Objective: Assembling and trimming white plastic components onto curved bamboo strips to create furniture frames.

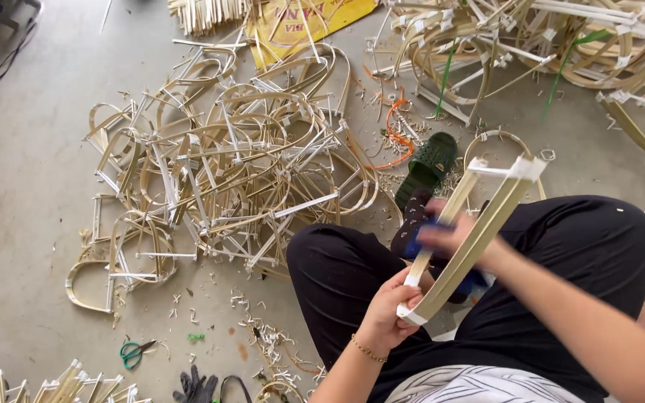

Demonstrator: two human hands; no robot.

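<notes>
Left hand [386,317] pinching curved bamboo frame [472,239], right hand [446,235] blurred

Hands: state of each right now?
Left hand: closed on the bent bamboo frame.
Right hand: blurred, against the frame, holding something blue; grip cannot be told.

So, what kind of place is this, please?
Probably a small handicraft workshop with work done on the floor: a heap of bent bamboo frames on bare concrete, green-handled scissors, and the left hand gripping one frame.
</notes>
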